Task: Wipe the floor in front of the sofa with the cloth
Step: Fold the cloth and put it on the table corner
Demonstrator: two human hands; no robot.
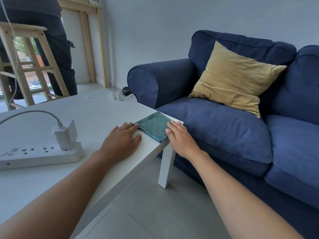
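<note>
A folded teal cloth (153, 125) lies flat on the near corner of a white low table (96, 118). My left hand (120, 142) rests flat on the tabletop, its fingertips touching the cloth's left edge. My right hand (181, 140) lies with spread fingers on the cloth's right edge at the table corner. Neither hand has closed around the cloth. A dark blue sofa (233, 131) stands to the right, and pale grey floor (155, 209) runs between it and the table.
A white power strip (39, 154) with a plugged-in charger (64, 135) sits on the table's left side. A mustard cushion (231, 78) leans on the sofa. A wooden stool (25, 66) and a standing person's dark trousers (58, 54) are at the back left. Crumpled tissues (116, 96) lie beyond the table.
</note>
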